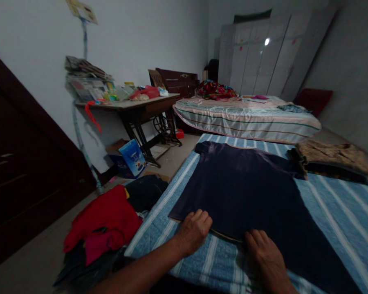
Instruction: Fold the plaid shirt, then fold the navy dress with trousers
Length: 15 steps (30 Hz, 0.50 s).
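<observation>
A dark navy short-sleeved shirt (251,192) lies spread flat on a blue and white striped bedsheet (334,220), its neckline facing away from me. My left hand (194,228) is closed on the shirt's near hem, left of the middle. Farther right along the same hem, my right hand (265,253) has its fingers curled over the edge of the cloth. Between the two hands a thin light trim shows along the hem. The fingertips of both hands are partly hidden by the fabric and knuckles.
Folded brown patterned clothes (334,157) lie on the bed's right side. A pile with a red garment (110,216) sits on the left. A blue box (131,159) stands below a treadle sewing table (122,105). Another bed (248,118) and a wardrobe (257,57) are behind.
</observation>
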Tool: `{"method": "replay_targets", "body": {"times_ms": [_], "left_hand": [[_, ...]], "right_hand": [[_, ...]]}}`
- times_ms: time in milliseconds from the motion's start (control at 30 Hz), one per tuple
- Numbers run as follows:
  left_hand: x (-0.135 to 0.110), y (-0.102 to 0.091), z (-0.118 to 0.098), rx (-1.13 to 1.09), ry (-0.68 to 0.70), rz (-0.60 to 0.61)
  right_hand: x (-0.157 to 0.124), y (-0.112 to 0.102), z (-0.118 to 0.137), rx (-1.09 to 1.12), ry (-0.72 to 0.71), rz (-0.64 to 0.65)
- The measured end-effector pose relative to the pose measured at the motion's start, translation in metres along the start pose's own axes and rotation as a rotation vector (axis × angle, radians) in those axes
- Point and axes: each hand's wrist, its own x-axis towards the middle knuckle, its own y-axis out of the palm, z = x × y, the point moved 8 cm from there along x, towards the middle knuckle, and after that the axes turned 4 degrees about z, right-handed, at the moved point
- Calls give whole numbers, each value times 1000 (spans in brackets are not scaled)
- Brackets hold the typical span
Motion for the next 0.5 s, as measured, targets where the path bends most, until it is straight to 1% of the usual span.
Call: {"method": "replay_targets", "body": {"times_ms": [200,300,500], "left_hand": [[-2,-3,-2,36,50,-54],[-6,-1,-2,33,104,-97],[-17,-1,1,9,202,-294]], "right_hand": [[-3,-8,5,3,-42,-48],[-1,-15,7,37,-7,-59],[6,-22,15,32,29,-42]]}}
